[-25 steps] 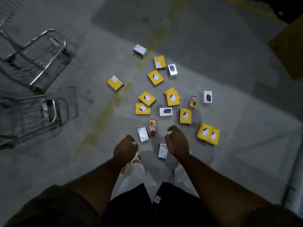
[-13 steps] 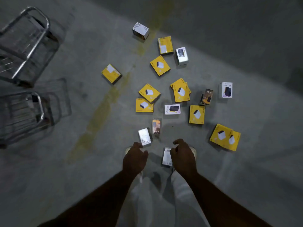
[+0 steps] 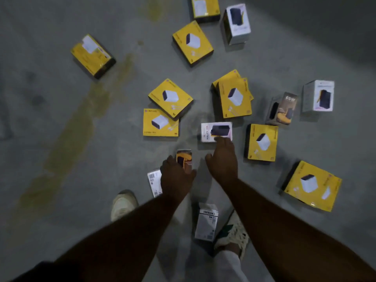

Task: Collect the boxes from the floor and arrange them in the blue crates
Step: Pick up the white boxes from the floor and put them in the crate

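Several small boxes lie scattered on the grey concrete floor, most of them yellow, a few white or dark. My left hand [image 3: 176,179] is low over a small dark-and-orange box [image 3: 184,158], fingers around its near end, and covers part of a white barcode box [image 3: 154,182]. My right hand [image 3: 223,159] reaches forward, fingers spread, its fingertips touching the near edge of a white box [image 3: 216,131] printed with a dark device. Another white box [image 3: 206,221] lies between my feet. No blue crate is in view.
Yellow boxes lie at the left [image 3: 92,54], centre [image 3: 170,98], right [image 3: 262,141] and near right [image 3: 312,185]. A faded yellow floor stripe [image 3: 77,127] runs diagonally at the left. My shoes [image 3: 123,204] stand on the floor below the hands.
I have bent lower, so the boxes look larger and the metal carts have left the view. Both hands moved forward, the left onto the dark-and-orange box, the right to the white box.
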### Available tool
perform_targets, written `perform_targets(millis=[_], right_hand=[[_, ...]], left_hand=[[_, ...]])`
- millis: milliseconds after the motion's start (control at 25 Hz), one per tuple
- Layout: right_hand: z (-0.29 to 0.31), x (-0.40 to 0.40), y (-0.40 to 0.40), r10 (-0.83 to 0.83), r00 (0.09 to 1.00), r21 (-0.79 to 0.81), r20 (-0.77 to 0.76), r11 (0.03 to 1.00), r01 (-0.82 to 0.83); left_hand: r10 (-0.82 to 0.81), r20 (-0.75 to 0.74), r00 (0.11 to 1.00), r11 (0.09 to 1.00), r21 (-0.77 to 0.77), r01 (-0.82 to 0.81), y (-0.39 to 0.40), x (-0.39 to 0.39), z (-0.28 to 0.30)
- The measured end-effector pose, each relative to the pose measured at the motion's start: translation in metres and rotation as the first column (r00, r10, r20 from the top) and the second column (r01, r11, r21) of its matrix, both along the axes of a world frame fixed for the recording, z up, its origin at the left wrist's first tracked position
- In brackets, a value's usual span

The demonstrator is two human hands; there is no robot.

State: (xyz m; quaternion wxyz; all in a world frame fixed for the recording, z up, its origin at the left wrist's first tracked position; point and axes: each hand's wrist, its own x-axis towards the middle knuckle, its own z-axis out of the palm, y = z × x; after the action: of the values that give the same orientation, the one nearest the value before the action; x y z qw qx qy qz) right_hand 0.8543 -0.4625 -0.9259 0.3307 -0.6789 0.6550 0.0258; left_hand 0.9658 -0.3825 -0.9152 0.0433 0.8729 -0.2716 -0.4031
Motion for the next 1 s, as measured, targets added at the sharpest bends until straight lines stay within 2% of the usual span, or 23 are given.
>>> perform_targets(millis=[160,320,400,480,520,560,600,640,680,760,840,920,1000], right_hand=[[-0.058,-0.001,-0.041,0.226,0.970,-0.094,-0.086,0.968,-0.234],[-0.092,-0.013,-0.069,0.440,0.861,-0.067,-0.255,0.880,-0.470],[-0.098,-0.018,-0.071,0.469,0.812,-0.070,-0.347,0.850,-0.521],[-0.099,-0.017,-0.063,0.409,0.840,-0.003,-0.357,0.899,-0.439],[-0.098,-0.015,-0.056,0.289,0.907,0.045,-0.307,0.956,-0.289],[-0.096,-0.012,-0.048,0.089,0.974,0.127,-0.210,0.990,-0.063],[-0.087,-0.008,-0.042,-0.155,0.985,0.227,-0.082,0.959,0.170],[-0.079,-0.007,-0.036,-0.369,0.929,0.335,0.034,0.880,0.337],[-0.073,-0.006,-0.029,-0.489,0.860,0.424,0.143,0.816,0.393],[-0.054,0.001,-0.015,-0.490,0.802,0.537,0.341,0.802,0.262],[-0.031,0.011,-0.003,-0.431,0.761,0.551,0.484,0.826,0.117],[-0.011,0.023,0.001,-0.453,0.715,0.608,0.532,0.793,0.050],[0.009,0.033,0.005,-0.451,0.717,0.665,0.531,0.746,-0.023]], left_hand=[[0.035,-0.043,0.998,0.996,0.088,-0.031,-0.006,0.001,-0.057],[0.125,-0.090,0.988,0.987,0.116,-0.114,-0.004,0.003,-0.094],[0.240,-0.150,0.959,0.968,0.107,-0.226,-0.005,0.006,-0.099],[0.376,-0.246,0.893,0.926,0.078,-0.369,-0.006,0.012,-0.098],[0.434,-0.294,0.852,0.898,0.067,-0.434,-0.006,0.015,-0.097],[0.494,-0.338,0.801,0.862,0.068,-0.503,-0.008,0.018,-0.090],[0.551,-0.382,0.742,0.818,0.072,-0.571,-0.009,0.021,-0.085],[0.599,-0.422,0.681,0.770,0.071,-0.633,-0.011,0.022,-0.077],[0.635,-0.463,0.618,0.724,0.077,-0.686,-0.013,0.024,-0.071],[0.663,-0.572,0.483,0.658,0.136,-0.741,-0.020,0.028,-0.062],[0.652,-0.670,0.356,0.618,0.197,-0.761,-0.018,0.026,-0.050],[0.672,-0.650,0.356,0.604,0.201,-0.771,-0.011,0.027,-0.037],[0.700,-0.581,0.415,0.606,0.176,-0.776,0.000,0.037,-0.029]])
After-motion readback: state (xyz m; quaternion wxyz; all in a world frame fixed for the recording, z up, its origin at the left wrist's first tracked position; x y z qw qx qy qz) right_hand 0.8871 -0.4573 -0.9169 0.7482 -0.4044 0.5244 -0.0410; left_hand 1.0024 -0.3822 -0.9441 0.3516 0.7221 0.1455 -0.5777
